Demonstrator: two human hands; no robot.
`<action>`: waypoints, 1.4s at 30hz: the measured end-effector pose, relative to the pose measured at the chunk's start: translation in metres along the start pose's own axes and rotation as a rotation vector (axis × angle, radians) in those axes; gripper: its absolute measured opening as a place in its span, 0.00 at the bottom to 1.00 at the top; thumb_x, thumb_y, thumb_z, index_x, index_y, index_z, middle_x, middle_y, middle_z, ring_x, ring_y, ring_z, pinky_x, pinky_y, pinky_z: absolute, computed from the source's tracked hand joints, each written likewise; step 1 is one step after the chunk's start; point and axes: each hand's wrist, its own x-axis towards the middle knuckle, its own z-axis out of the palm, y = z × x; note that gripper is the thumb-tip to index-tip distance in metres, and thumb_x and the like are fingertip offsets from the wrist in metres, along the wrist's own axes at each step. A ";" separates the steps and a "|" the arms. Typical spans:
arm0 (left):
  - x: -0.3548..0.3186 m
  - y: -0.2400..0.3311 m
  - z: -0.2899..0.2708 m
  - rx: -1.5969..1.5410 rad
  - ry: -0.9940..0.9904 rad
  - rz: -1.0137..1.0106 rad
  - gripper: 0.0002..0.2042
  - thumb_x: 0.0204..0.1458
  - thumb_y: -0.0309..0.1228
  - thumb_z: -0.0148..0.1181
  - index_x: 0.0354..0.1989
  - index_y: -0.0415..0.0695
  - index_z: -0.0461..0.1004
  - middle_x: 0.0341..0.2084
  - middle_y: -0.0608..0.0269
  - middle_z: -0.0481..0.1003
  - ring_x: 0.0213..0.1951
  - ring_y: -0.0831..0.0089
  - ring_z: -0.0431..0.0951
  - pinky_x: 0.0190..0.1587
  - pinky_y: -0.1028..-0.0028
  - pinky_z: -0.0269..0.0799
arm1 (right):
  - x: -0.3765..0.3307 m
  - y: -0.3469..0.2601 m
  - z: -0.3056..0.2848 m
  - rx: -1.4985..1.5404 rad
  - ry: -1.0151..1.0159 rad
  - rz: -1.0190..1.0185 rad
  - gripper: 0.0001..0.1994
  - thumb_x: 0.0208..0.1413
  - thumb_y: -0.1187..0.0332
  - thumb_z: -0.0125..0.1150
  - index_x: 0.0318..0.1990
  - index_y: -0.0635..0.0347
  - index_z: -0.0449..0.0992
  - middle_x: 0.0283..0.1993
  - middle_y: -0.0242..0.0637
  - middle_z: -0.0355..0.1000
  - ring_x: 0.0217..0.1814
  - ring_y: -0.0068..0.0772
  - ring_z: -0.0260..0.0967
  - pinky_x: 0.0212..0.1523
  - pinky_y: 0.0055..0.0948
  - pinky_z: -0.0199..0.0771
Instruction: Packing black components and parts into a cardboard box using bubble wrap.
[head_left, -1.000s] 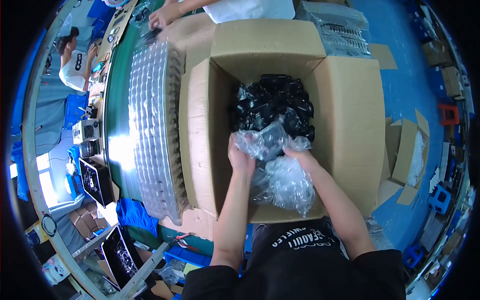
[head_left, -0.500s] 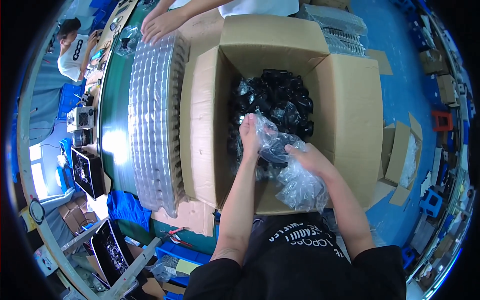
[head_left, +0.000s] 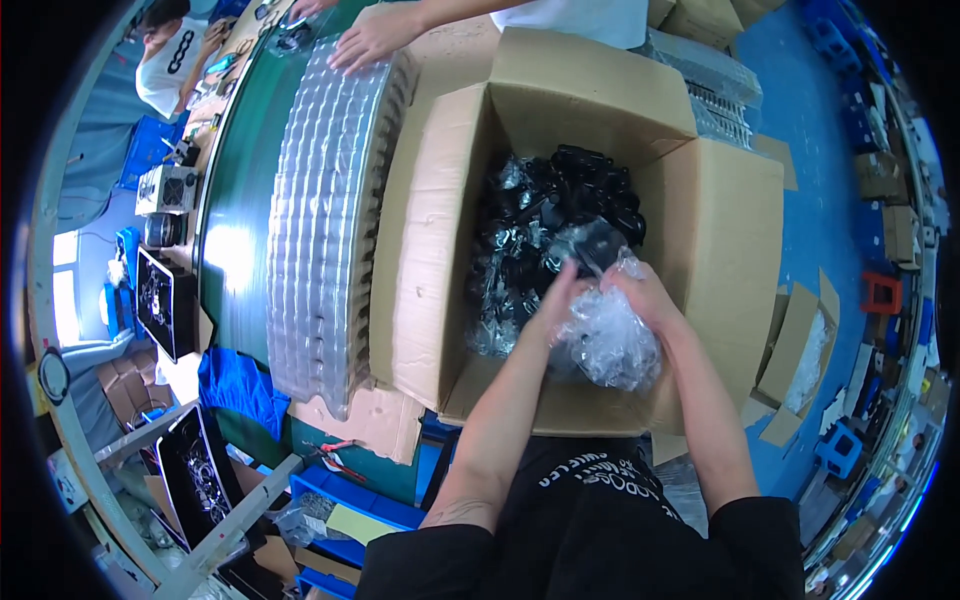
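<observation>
A deep cardboard box (head_left: 425,260) stands before me, holding a heap of black plastic parts (head_left: 530,215), many wrapped in clear film. Over the heap, a dark part in a clear bag (head_left: 592,245) sits just beyond my fingertips. My left hand (head_left: 557,305), somewhat blurred, pinches the plastic at its near left side. On the right, my right hand (head_left: 645,295) is closed on a crumpled bunch of clear plastic bags (head_left: 612,345), which hangs below the fingers inside the box. The bunch partly hides where the fingers meet the film.
Left of the box, a long stack of clear plastic trays (head_left: 325,230) lies on the green bench (head_left: 235,240). A co-worker's hand (head_left: 375,38) rests on its far end. More trays (head_left: 705,75) stand behind the box. A smaller open carton (head_left: 795,350) is at right.
My left hand has come down and right, toward my right hand. The bagged dark part now lies farther from me, past the fingertips. The view has shifted slightly.
</observation>
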 end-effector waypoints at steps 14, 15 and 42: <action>0.080 0.002 0.017 0.103 0.461 0.039 0.20 0.46 0.46 0.60 0.33 0.37 0.73 0.24 0.57 0.75 0.26 0.67 0.76 0.28 0.73 0.72 | -0.123 0.010 -0.003 -0.449 0.227 -0.153 0.05 0.45 0.74 0.53 0.22 0.64 0.72 0.18 0.35 0.67 0.17 0.27 0.54 0.21 0.26 0.58; 0.076 0.011 0.025 0.209 0.495 0.032 0.23 0.46 0.48 0.60 0.33 0.36 0.73 0.23 0.56 0.75 0.23 0.67 0.75 0.25 0.74 0.71 | -0.132 0.011 -0.008 -0.491 0.240 -0.197 0.05 0.44 0.74 0.54 0.21 0.64 0.72 0.19 0.35 0.68 0.17 0.28 0.55 0.21 0.26 0.58; 0.011 0.076 -0.039 1.781 0.779 0.251 0.10 0.47 0.32 0.53 0.31 0.37 0.73 0.25 0.54 0.75 0.29 0.57 0.73 0.35 0.67 0.70 | -0.108 0.022 0.002 -0.736 -0.152 -0.444 0.11 0.32 0.72 0.61 0.29 0.60 0.74 0.31 0.32 0.72 0.29 0.36 0.68 0.31 0.26 0.67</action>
